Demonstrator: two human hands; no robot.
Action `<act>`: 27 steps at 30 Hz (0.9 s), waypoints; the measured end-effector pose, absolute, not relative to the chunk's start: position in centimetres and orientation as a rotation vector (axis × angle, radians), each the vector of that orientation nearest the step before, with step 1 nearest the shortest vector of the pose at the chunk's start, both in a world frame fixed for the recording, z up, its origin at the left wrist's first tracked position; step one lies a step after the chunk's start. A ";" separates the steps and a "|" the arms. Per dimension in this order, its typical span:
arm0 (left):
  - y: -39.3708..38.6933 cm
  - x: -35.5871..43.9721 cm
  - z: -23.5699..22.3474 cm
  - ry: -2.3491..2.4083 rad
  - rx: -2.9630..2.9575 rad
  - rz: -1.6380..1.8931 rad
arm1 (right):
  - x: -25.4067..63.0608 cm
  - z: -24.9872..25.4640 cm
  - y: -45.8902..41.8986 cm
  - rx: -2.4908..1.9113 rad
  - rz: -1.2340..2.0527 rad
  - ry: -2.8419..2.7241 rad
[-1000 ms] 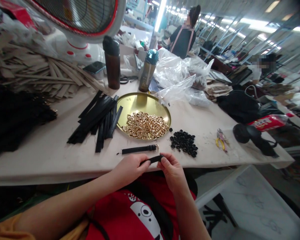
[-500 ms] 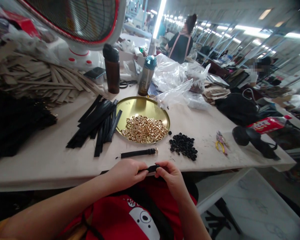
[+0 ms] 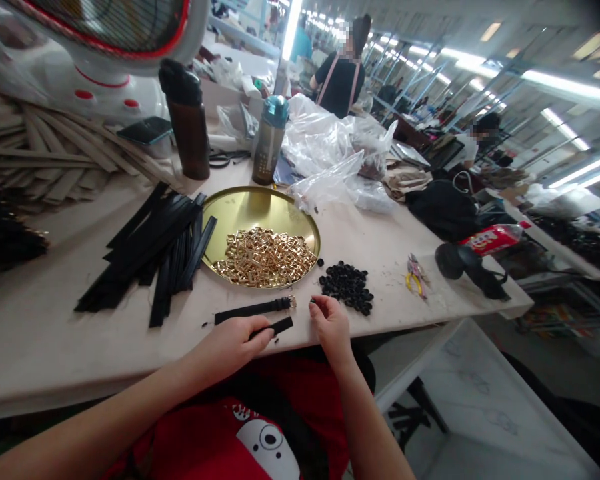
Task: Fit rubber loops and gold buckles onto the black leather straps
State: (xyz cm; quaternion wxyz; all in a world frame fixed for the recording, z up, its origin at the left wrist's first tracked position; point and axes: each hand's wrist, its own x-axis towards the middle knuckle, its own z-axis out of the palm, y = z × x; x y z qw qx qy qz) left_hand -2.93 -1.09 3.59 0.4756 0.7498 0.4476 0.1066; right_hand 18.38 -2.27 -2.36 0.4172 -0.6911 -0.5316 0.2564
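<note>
Half a second ago, held the black strap [image 3: 283, 325] with both hands. Now holds it with only the left hand [image 3: 244, 341], thumb and fingers squeezed on it, letting a flat end poke out to the right, over the near side of the table [image 3: 395, 243]. Has pulled the right hand [image 3: 333, 328] off the strap, a little to the right, with thumb and finger close together on a tiny dark bit [image 3: 313, 301]; too small to tell what. Just beside that hand, a pile of little black rings [image 3: 347, 287]. Just past the held strap, another strap [image 3: 253, 310] with a gold buckle.
</note>
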 end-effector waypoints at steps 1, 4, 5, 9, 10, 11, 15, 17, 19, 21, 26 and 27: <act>-1.1 -2.8 3.5 1.089 1.833 0.254 | 18.8 -2.5 -1.7 -1.742 0.612 -1.342; -1.0 -2.7 3.4 1.091 1.806 0.237 | 20.1 -2.4 -0.4 -1.815 0.451 -1.403; -0.9 -2.7 3.3 1.096 1.789 0.233 | 20.5 -2.1 -0.2 -1.854 0.383 -1.432; -0.9 -2.6 3.1 1.112 1.763 0.218 | 22.7 -1.2 1.1 -1.963 0.278 -1.500; -0.9 -2.5 3.2 1.110 1.770 0.211 | 23.1 -1.1 1.4 -1.972 0.292 -1.508; -1.0 -2.4 3.2 1.105 1.778 0.207 | 23.5 -1.0 1.8 -1.975 0.311 -1.517; -1.2 -2.4 3.5 1.090 1.791 0.247 | 24.1 -0.4 2.6 -1.927 0.395 -1.513; -1.3 -2.4 3.7 1.100 1.781 0.291 | 23.5 0.2 2.2 -1.867 0.457 -1.484; -1.3 -2.3 3.9 1.094 1.756 0.355 | 22.1 0.9 1.2 -1.788 0.570 -1.449; -1.2 -1.9 4.1 1.067 1.710 0.449 | 20.2 1.4 -0.1 -1.703 0.713 -1.417; -1.5 -1.3 4.3 1.058 1.720 0.556 | 15.7 2.1 -3.1 -1.289 1.317 -0.899; -1.7 -1.5 4.3 1.078 1.758 0.549 | 15.2 2.1 -3.5 -1.234 1.385 -0.814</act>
